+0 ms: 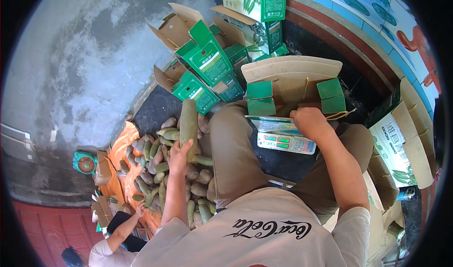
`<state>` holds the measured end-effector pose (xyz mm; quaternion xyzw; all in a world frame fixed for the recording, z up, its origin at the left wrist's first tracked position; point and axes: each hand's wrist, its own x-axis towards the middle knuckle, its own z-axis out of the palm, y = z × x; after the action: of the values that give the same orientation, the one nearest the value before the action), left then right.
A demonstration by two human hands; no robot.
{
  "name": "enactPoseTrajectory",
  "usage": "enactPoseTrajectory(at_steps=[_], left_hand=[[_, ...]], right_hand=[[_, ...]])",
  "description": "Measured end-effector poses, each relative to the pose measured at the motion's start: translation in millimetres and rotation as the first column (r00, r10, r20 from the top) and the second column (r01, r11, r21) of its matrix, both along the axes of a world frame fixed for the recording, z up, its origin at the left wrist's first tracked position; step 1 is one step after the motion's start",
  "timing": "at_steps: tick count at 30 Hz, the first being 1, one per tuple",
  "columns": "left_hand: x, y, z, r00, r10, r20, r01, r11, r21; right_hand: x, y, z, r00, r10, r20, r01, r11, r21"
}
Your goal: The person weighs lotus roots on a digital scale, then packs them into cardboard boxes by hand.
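Observation:
My left hand (178,157) is closed around the lower end of a long green radish (189,120), which stands nearly upright above the pile of radishes (153,161) on my left. In front of me, an open cardboard box (290,71) with green side flaps sits on a digital scale (286,143) whose display is lit. My right hand (309,123) grips the near flap of that box, its fingertips bent over the edge. Inside the box, a dark green radish (286,109) shows partly; the rest of the interior is hidden by the near flap and my hand.
Open green boxes (203,68) stand stacked ahead, with more boxes (252,12) against the wall. White cartons (394,144) lean on my right. An orange sheet (120,149) lies under part of the pile. Lower left, another person's hand (140,210) reaches toward the radishes.

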<state>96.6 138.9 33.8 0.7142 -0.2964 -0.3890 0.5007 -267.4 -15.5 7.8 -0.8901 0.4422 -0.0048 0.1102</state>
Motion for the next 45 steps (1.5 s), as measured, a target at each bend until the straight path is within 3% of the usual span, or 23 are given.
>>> enactPoseTrajectory(at_steps=[6, 10, 13, 16, 20, 23, 26, 28, 32, 33, 34, 36, 39, 40, 43, 44, 45], left_hand=[[-58, -75, 48, 0.901, -0.38, 0.209, 0.408, 0.907, -0.109], [-99, -122, 35, 0.738, -0.539, 0.407, 0.6, 0.799, -0.03], [-134, -147, 28, 0.546, -0.633, 0.548, 0.672, 0.722, 0.164], [-170, -162, 21, 0.48, -0.724, 0.496, 0.682, 0.663, 0.308], [-193, -174, -6, 0.405, -0.763, 0.504, 0.806, 0.558, 0.197], [-185, -172, -20, 0.32, -0.64, 0.698, 0.859, 0.507, 0.071], [-165, -155, -1, 0.426, -0.491, 0.76, 0.812, 0.577, -0.082], [-140, -139, 10, 0.581, -0.39, 0.715, 0.704, 0.682, -0.2], [-60, -98, -7, 0.641, -0.041, 0.766, 0.404, 0.867, -0.291], [-39, -84, -21, 0.669, -0.027, 0.742, 0.334, 0.904, -0.268], [-18, -67, -36, 0.598, -0.014, 0.801, 0.337, 0.911, -0.236], [24, -27, -87, 0.536, -0.115, 0.836, 0.236, 0.972, -0.018], [70, 57, -183, 0.465, -0.33, 0.821, 0.071, 0.939, 0.337], [73, 83, -194, 0.446, -0.468, 0.762, 0.137, 0.878, 0.459], [61, 155, -224, 0.55, -0.671, 0.498, 0.003, 0.597, 0.802], [50, 170, -220, 0.588, -0.714, 0.379, 0.001, 0.47, 0.883], [50, 192, -234, 0.583, -0.729, 0.359, -0.016, 0.432, 0.902]], right_hand=[[0, -1, 1, 1.0, -0.006, 0.01, 0.006, 1.0, 0.026], [0, 0, 3, 1.0, -0.005, 0.019, 0.005, 1.0, 0.025], [0, 0, 1, 1.0, -0.001, 0.012, 0.001, 1.0, 0.017], [0, -1, -4, 0.999, 0.001, 0.052, -0.001, 1.0, -0.006], [0, -1, 5, 1.0, -0.009, 0.016, 0.008, 0.999, 0.045], [1, -2, 8, 1.0, -0.016, 0.027, 0.015, 0.999, 0.047], [1, -1, 5, 0.999, 0.01, 0.034, -0.012, 0.999, 0.033], [3, 1, 5, 0.999, 0.046, 0.012, -0.046, 0.999, 0.027], [4, -2, 1, 0.999, 0.03, 0.032, -0.031, 0.999, 0.013], [4, -2, 5, 0.999, 0.031, 0.026, -0.032, 0.999, 0.024], [5, -2, 7, 0.999, 0.032, 0.02, -0.033, 0.999, 0.034], [7, -3, 8, 1.0, 0.019, -0.013, -0.019, 0.998, 0.052], [7, -5, 2, 0.999, 0.021, -0.024, -0.02, 0.999, 0.045], [7, -5, -1, 0.999, 0.025, -0.021, -0.024, 0.999, 0.038], [6, -4, -2, 1.0, 0.003, 0.019, -0.003, 1.0, 0.017], [7, -3, 0, 1.0, -0.002, 0.016, 0.002, 1.0, 0.021], [7, -3, 2, 1.0, -0.007, 0.013, 0.007, 1.0, 0.024]])
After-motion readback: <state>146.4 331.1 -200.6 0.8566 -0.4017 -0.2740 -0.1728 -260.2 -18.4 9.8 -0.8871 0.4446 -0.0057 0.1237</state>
